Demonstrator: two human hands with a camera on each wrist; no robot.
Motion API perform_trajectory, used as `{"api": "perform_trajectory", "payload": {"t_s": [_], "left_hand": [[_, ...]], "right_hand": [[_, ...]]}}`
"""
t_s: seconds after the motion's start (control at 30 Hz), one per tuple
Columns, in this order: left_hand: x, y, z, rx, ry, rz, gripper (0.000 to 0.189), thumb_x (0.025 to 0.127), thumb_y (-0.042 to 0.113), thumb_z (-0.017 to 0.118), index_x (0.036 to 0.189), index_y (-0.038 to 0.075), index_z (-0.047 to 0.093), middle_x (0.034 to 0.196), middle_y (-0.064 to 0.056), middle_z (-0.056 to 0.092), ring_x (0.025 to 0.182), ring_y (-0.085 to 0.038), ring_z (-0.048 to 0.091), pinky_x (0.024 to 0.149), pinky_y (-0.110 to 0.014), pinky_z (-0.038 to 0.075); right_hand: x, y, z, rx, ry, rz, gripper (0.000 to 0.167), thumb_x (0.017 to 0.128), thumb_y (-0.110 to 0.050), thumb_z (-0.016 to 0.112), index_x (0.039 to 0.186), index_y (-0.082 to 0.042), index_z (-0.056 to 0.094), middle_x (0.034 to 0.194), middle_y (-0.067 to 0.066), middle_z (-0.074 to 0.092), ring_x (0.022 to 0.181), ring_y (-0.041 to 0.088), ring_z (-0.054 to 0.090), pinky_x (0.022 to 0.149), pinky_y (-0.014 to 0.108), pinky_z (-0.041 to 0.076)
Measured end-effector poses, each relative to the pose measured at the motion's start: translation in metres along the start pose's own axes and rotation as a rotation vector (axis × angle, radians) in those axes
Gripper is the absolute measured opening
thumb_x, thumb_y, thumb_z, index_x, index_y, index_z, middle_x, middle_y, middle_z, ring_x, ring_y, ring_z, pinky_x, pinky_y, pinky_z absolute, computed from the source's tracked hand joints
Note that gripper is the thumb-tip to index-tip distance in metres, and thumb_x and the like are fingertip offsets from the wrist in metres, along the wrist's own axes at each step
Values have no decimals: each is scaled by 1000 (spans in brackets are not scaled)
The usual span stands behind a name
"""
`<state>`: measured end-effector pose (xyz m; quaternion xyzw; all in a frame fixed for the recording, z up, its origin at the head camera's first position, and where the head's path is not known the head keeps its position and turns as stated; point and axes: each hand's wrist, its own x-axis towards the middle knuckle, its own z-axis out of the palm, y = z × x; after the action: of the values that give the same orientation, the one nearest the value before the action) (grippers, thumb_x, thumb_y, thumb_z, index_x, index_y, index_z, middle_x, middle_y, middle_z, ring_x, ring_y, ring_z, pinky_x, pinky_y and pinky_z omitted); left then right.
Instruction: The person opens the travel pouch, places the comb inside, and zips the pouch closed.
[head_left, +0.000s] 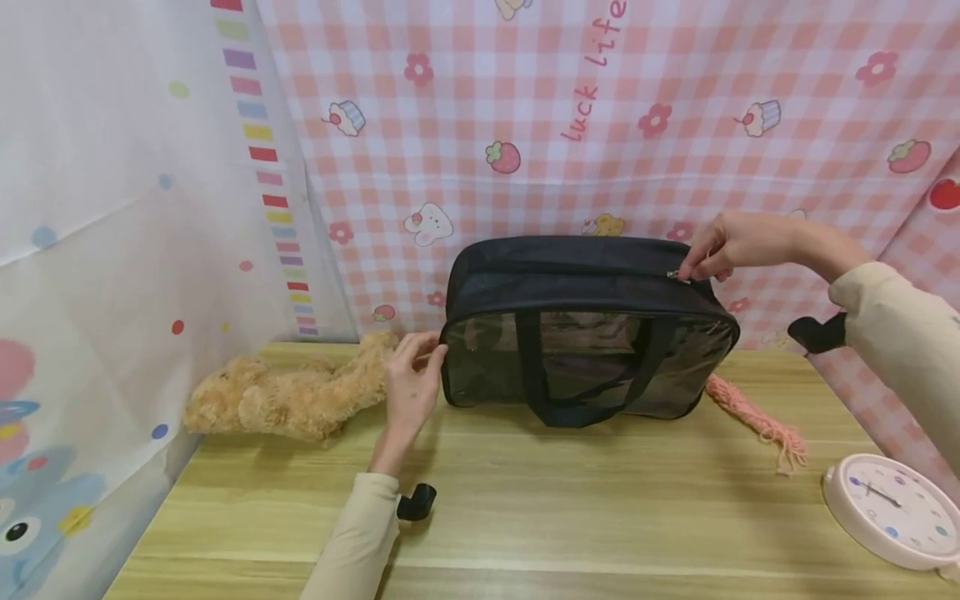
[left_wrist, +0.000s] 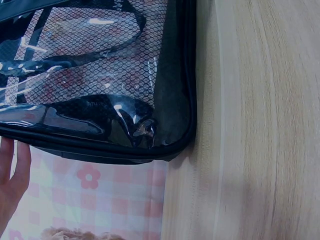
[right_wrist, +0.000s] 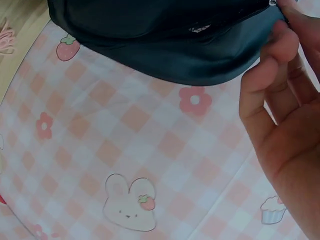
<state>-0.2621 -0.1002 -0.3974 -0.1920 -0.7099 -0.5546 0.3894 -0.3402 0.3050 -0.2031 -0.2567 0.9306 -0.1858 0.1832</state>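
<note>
A black bag [head_left: 480, 292] with clear front panel stands upright on the table, its two-handled strap [head_left: 531, 367] hanging down the front. My right hand [head_left: 738, 242] pinches the metal zipper pull [head_left: 672, 274] near the right end of the bag's top. In the right wrist view, a narrow gap [right_wrist: 200, 28] shows along the zipper line. My left hand [head_left: 411, 379] touches the bag's left end with its fingertips; the left wrist view shows those fingers [left_wrist: 21, 162] against the side, partly hidden by the edge. Mesh [left_wrist: 100, 55] is visible through the clear panel.
A tan fluffy plush toy [head_left: 285, 400] lies left of the bag. Pink yarn [head_left: 757, 421] trails out beside the bag's right end. A pink round clock [head_left: 892, 508] lies at the table's right edge. Checked cloth [head_left: 465, 100] hangs behind.
</note>
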Motion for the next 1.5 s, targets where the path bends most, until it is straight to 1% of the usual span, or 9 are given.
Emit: {"api": "perform_trajectory", "payload": {"t_s": [0.13,0.33,0.57,0.73,0.8,0.97,1.13,1.37,1.5], "left_hand": [[0,0,0,3,3,0,10,84,-11,65,94,-10,67,88,-21,63,81,-33,64,67,-37,56],[0,0,0,-6,-2,8,11,84,-11,65,94,-10,66,88,-22,63,81,-34,63,66,-43,56],[-1,-2,0,-7,-3,-4,11,84,-11,64,95,-10,66,89,-21,62,82,-34,63,68,-40,56],[-2,-2,-2,-11,-9,-17,11,85,-10,64,96,-10,66,89,-20,62,82,-34,63,69,-42,56],[-4,-7,-1,-8,-9,-22,12,86,-9,64,97,-8,67,89,-18,62,82,-32,63,69,-39,56],[-3,-6,0,-5,-5,-12,12,85,-9,65,97,-8,67,89,-19,63,82,-32,63,69,-39,56],[-1,1,0,2,-5,-7,12,85,-10,65,96,-9,67,88,-20,63,82,-33,63,68,-41,56],[-1,-1,0,-1,-4,3,11,84,-11,64,95,-9,66,88,-20,62,81,-33,63,67,-44,56],[-1,-2,0,-7,-4,-1,12,84,-11,64,96,-9,66,88,-20,62,81,-32,63,67,-43,56]], "right_hand": [[-6,6,0,15,-7,17,19,93,-4,58,106,-1,71,101,10,68,63,19,54,59,28,49],[-14,18,2,-3,-7,75,21,94,-9,58,110,-1,70,106,10,67,67,18,52,60,29,46],[-25,45,9,-22,31,124,22,94,-12,59,111,-1,70,81,5,63,61,14,48,56,27,41],[-30,56,14,29,59,133,25,95,-11,58,113,3,67,93,7,68,69,15,54,62,28,47],[-30,57,15,50,68,125,25,95,-10,58,113,4,67,97,8,69,70,15,56,63,28,49],[-31,59,17,51,75,101,24,95,-11,58,112,3,67,88,6,67,66,15,53,61,28,46],[-34,69,20,66,70,73,22,95,-12,58,108,1,69,84,6,65,63,16,52,59,29,45],[-40,91,30,77,64,149,25,96,-16,57,111,0,69,91,7,64,65,16,49,61,29,42],[-41,96,35,142,88,132,23,95,-11,57,110,3,68,97,8,66,66,16,53,61,30,47]]}}
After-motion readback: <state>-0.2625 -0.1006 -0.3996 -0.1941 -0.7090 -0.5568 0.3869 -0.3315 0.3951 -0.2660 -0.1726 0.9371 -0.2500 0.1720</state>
